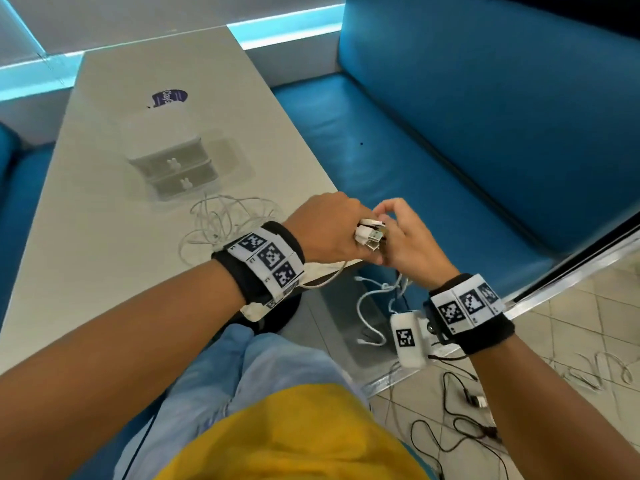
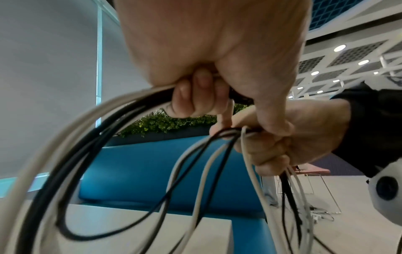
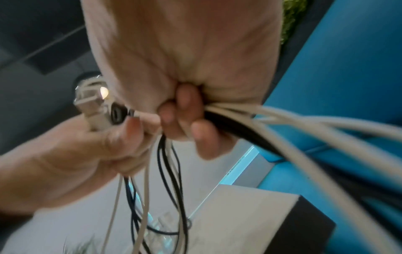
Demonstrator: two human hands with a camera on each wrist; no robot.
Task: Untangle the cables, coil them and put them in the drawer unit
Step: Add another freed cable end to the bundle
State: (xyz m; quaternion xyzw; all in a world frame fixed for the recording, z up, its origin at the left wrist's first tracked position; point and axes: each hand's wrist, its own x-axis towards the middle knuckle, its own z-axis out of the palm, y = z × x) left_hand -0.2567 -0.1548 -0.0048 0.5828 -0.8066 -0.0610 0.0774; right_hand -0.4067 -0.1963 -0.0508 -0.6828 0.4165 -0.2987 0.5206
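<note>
Both hands meet just off the table's near right corner. My left hand (image 1: pixel 327 226) grips a bundle of white and black cables (image 2: pixel 121 110), and white USB plugs (image 1: pixel 369 234) stick out between the two hands. My right hand (image 1: pixel 401 237) grips the same bundle, its fingers (image 3: pixel 185 118) curled round the strands. In the right wrist view the left hand (image 3: pixel 82 147) holds the plugs (image 3: pixel 93 106). More white cable (image 1: pixel 225 220) lies tangled on the table (image 1: pixel 104 237); loose ends (image 1: pixel 372 306) hang below the hands. The small white drawer unit (image 1: pixel 176 171) stands behind the tangle, both drawers shut.
A blue bench (image 1: pixel 433 150) runs along the table's right side. A purple sticker (image 1: pixel 169 97) marks the far tabletop. Black cables (image 1: pixel 460 424) lie on the tiled floor at the lower right. My lap is under the table's near edge.
</note>
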